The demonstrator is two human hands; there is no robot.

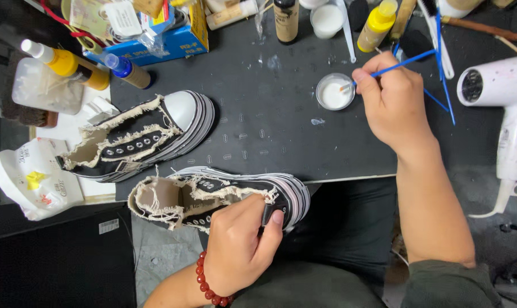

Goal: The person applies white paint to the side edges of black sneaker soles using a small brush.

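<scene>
Left hand (235,251) clenched around the toe end of a black sneaker (213,197), thumb pressed on the dark toe cap, fingers wrapped under the striped sole; shoe held at the table's near edge, over the lap, open frayed collar pointing away from the grip toward the left. Probably light but bulky: canvas upper soft and giving, raw fringe likely to shed or snag, thick rubber sole the stiff part and the safest place to clamp. Best held by sole and toe cap, as here, clear of anything freshly painted.

Right hand (392,100) pinched shut on a thin blue brush (404,64), held like a pen between thumb and fingertips, bristle end dipped into a small round dish of white paint (335,92) just left of the knuckles. Brush slim and light, probably easy to roll in the fingers; dish shallow, likely to skid or tip if nudged.

Matching second sneaker (141,137) lying on the black mat (258,131) beyond the left hand, untouched. White hair dryer (506,114) to the right of the brush hand, well apart.
</scene>
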